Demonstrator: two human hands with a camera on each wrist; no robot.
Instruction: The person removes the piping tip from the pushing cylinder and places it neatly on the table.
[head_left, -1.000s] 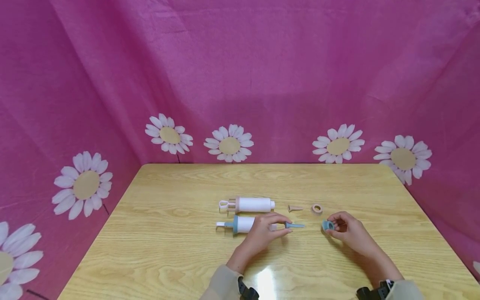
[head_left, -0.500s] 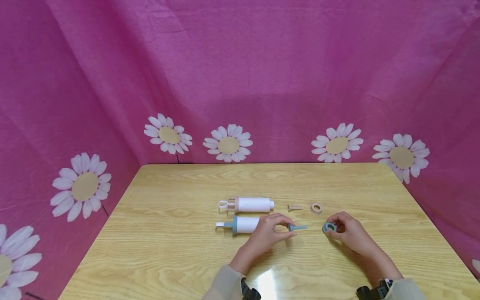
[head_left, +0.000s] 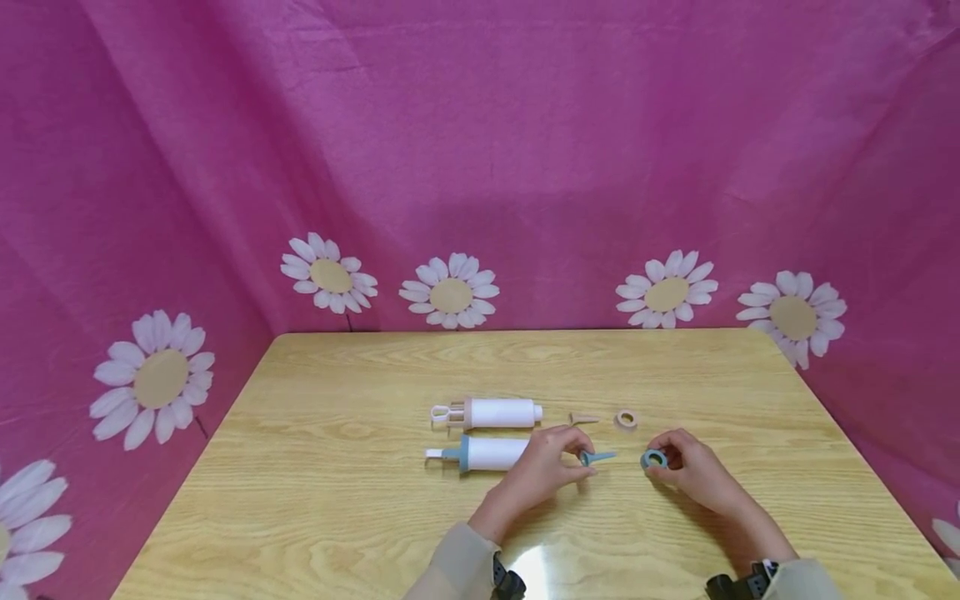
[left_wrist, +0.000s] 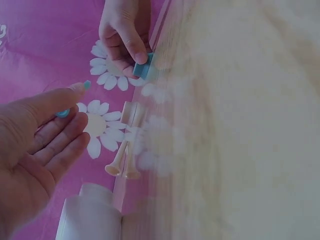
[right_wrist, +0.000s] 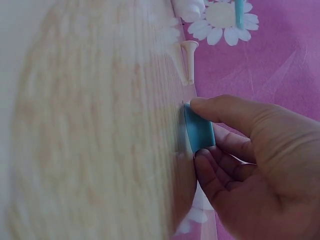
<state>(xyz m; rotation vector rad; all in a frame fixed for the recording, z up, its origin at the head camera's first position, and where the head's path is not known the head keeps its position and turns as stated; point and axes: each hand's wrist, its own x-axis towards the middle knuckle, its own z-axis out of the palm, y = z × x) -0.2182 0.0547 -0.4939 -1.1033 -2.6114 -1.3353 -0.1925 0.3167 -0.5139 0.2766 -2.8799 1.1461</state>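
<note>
My left hand pinches the wide end of a small blue nozzle just right of a white tube with a blue collar and plunger lying on the wooden table. In the left wrist view the left hand has the nozzle's blue tip showing past its thumb. My right hand pinches a blue ring standing on edge on the table. The right wrist view shows the right hand's thumb and fingers round the blue ring.
Behind lie a second white tube with a beige collar, a beige nozzle and a beige ring. Pink cloth with daisies walls in the table's far and side edges.
My left hand has carried the blue nozzle a little to the right, away from the blue-collared tube. The right hand stays on the blue ring, now more upright.
</note>
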